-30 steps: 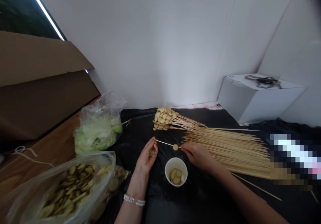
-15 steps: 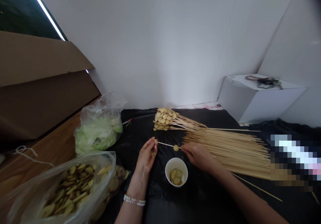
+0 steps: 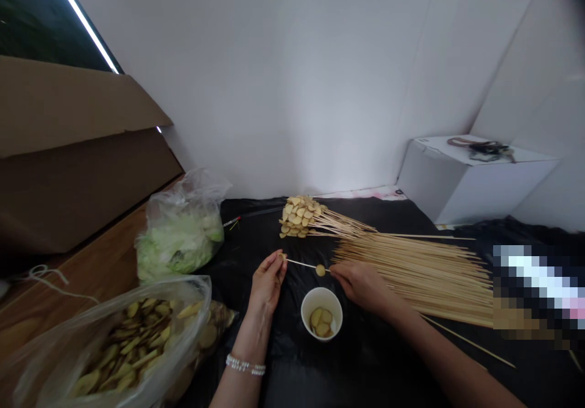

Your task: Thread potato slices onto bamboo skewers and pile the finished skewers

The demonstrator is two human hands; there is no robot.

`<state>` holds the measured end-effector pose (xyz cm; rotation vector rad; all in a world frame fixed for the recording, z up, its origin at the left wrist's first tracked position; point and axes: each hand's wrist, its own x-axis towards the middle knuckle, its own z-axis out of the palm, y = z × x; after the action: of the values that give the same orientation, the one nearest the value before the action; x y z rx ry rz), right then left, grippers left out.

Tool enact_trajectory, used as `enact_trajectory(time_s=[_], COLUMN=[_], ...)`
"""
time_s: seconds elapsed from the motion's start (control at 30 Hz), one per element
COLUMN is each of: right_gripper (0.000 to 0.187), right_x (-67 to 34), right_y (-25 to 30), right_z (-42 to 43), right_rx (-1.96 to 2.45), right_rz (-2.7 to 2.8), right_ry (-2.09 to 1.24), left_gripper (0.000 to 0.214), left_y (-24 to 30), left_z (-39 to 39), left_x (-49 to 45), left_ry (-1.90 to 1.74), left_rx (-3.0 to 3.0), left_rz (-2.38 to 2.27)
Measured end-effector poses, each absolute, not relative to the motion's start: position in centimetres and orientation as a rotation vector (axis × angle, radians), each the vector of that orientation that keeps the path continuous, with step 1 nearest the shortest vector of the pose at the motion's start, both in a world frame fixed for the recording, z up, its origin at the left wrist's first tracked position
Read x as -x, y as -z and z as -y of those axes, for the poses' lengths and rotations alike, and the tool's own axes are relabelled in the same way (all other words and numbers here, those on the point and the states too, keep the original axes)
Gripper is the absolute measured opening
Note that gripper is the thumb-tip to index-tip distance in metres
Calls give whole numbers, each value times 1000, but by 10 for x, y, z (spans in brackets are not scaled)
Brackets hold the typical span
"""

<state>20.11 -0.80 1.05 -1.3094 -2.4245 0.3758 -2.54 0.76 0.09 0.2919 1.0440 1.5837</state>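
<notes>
My right hand (image 3: pixel 361 283) pinches a thin bamboo skewer (image 3: pixel 301 264) that points left, with one potato slice (image 3: pixel 320 269) threaded on it just ahead of the fingers. My left hand (image 3: pixel 269 283) has its fingers closed around a small potato slice at the skewer's tip. A white paper cup (image 3: pixel 321 311) holding a few potato slices stands between and just below both hands. On my left wrist is a pearl bracelet (image 3: pixel 245 365).
Finished potato skewers (image 3: pixel 301 216) lie fanned behind the hands. A big pile of bare skewers (image 3: pixel 425 274) lies to the right. Left are a bag of potato slices (image 3: pixel 132 341), a bag of lettuce (image 3: pixel 180 237) and a cardboard box (image 3: pixel 68 152). A white box (image 3: pixel 470 179) stands far right.
My left hand has shifted slightly and its fingertips have closed in on the skewer tip. The right hand and skewer have barely moved.
</notes>
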Motion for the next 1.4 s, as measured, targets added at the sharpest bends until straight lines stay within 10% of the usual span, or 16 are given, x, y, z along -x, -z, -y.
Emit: enact_trajectory(time_s=[1.4], right_gripper=[28], right_x=[-198], right_y=[4], right_z=[3], right_rx=[1327], right_rz=[2315], right_ry=[-364], left_gripper=[18], left_y=[1], left_z=[-8], left_x=[20], left_ry=[-1643], left_rx=[-226], left_rz=[-1053])
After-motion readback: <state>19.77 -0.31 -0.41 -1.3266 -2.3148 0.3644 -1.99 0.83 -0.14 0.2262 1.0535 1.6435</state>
